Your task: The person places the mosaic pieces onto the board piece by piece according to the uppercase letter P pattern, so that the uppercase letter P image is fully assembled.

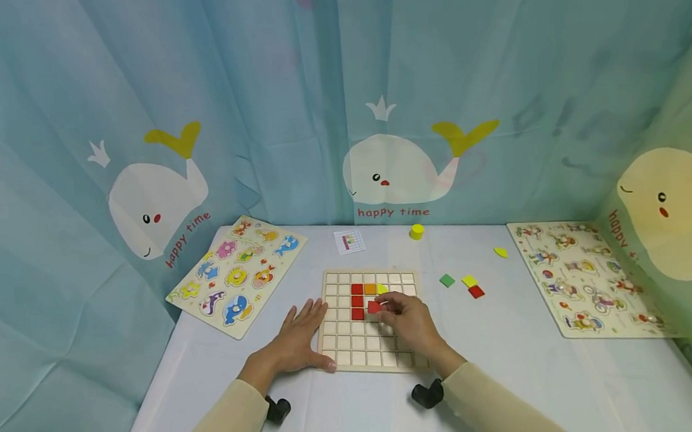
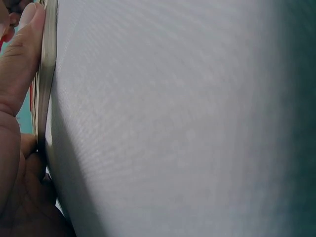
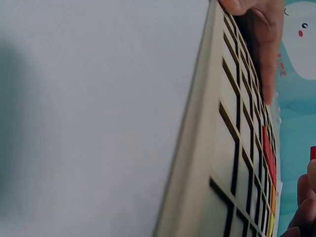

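Note:
A wooden grid board (image 1: 345, 358) lies flat on the table. In its cells sit a column of three red square tiles (image 1: 357, 301), an orange tile (image 1: 370, 289) and a yellow piece (image 1: 382, 288). My right hand (image 1: 412, 320) pinches another red square tile (image 1: 374, 306) between thumb and fingertips over the cells beside that column. The right wrist view catches just a sliver of this held red tile (image 3: 313, 152). With fingers spread, my left hand (image 1: 297, 341) rests at the board's left edge. Its thumb (image 2: 23, 54) presses along the board's side in the left wrist view.
Green (image 1: 447, 280), yellow (image 1: 469, 281) and red (image 1: 476, 292) tiles lie right of the board, with a yellow leaf-shaped piece (image 1: 500, 253) beyond. Behind stand a pattern card (image 1: 349, 242) and a yellow cylinder (image 1: 417, 232). Picture puzzle boards flank left (image 1: 238, 277) and right (image 1: 585, 279).

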A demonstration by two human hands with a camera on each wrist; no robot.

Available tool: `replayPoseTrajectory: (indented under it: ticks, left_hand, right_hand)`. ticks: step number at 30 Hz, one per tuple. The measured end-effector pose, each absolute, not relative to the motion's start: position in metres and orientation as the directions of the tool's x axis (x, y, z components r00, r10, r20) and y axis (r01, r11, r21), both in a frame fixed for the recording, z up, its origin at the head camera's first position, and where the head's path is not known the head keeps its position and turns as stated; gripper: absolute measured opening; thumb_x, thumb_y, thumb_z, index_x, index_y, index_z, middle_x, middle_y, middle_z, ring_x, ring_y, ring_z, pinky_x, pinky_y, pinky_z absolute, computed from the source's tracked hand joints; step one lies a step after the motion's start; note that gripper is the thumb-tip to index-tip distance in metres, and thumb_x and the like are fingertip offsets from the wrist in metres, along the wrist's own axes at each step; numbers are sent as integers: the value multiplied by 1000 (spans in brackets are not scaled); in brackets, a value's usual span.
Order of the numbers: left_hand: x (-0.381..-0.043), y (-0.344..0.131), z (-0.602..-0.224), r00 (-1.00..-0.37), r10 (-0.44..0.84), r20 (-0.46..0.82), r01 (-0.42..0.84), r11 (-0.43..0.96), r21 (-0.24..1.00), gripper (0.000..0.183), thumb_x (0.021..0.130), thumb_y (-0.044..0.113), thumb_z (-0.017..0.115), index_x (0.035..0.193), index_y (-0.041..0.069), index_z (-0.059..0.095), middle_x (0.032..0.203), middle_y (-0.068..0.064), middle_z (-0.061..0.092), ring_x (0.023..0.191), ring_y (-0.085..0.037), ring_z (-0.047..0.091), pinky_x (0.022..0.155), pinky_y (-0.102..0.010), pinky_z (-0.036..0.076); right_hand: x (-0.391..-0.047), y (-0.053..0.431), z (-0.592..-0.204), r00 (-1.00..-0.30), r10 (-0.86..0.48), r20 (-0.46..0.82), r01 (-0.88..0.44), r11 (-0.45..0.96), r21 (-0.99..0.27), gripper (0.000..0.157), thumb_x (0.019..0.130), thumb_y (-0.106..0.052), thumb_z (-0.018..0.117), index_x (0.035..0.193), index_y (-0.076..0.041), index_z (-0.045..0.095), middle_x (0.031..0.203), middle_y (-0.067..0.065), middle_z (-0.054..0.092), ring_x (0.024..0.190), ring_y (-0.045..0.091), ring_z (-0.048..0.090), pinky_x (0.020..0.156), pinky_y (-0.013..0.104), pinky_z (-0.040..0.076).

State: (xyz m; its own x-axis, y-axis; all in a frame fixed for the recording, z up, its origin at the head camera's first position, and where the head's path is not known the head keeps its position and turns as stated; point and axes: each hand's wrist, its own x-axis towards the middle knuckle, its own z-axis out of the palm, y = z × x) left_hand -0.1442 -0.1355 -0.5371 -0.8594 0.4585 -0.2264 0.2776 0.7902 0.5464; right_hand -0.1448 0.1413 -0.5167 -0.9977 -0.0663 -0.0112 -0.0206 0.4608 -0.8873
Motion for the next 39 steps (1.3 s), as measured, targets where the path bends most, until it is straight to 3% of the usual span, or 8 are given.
replayPoseTrajectory:
  ticks: [10, 21, 28, 39]
  left_hand:
    - [-144, -135, -538, -857, 458, -236, 274, 793, 545, 129, 73, 58, 91, 170, 10, 20, 178, -6, 14, 166, -26, 4, 136, -50, -3]
    - [-143, -135, -537, -854, 467, -231, 288, 792, 539, 128, 74, 59, 90, 170, 10, 20, 178, -6, 14, 166, -26, 4, 136, -49, -2]
    - [-144, -135, -537, -854, 465, -234, 283, 793, 540, 130, 73, 59, 90, 170, 11, 18, 178, -6, 13, 166, -25, 4, 136, -49, -3]
    - [-143, -135, -537, -855, 460, -241, 272, 791, 547, 130, 73, 58, 91, 170, 10, 20, 178, -6, 14, 166, -27, 4, 136, -49, -2]
  right_hand:
    - [-137, 126, -525, -995, -97, -10, -41, 512, -858, 23, 91, -2, 79, 110, -15, 79, 90, 0, 73, 81, 13, 63, 67, 20, 53]
    - [-135, 119, -531, -986, -159, 41, -127, 577, -807, 19, 88, -7, 83, 107, -10, 80, 87, -3, 69, 79, 11, 58, 68, 23, 51]
    - [-134, 115, -534, -981, -180, 70, -172, 651, -740, 17, 88, -6, 83, 105, -12, 81, 90, -5, 72, 86, 11, 57, 77, 28, 50]
    - [-133, 113, -533, -981, -184, 52, -167, 689, -705, 17, 89, -9, 84, 106, -11, 82, 95, -4, 75, 89, 12, 58, 77, 30, 51]
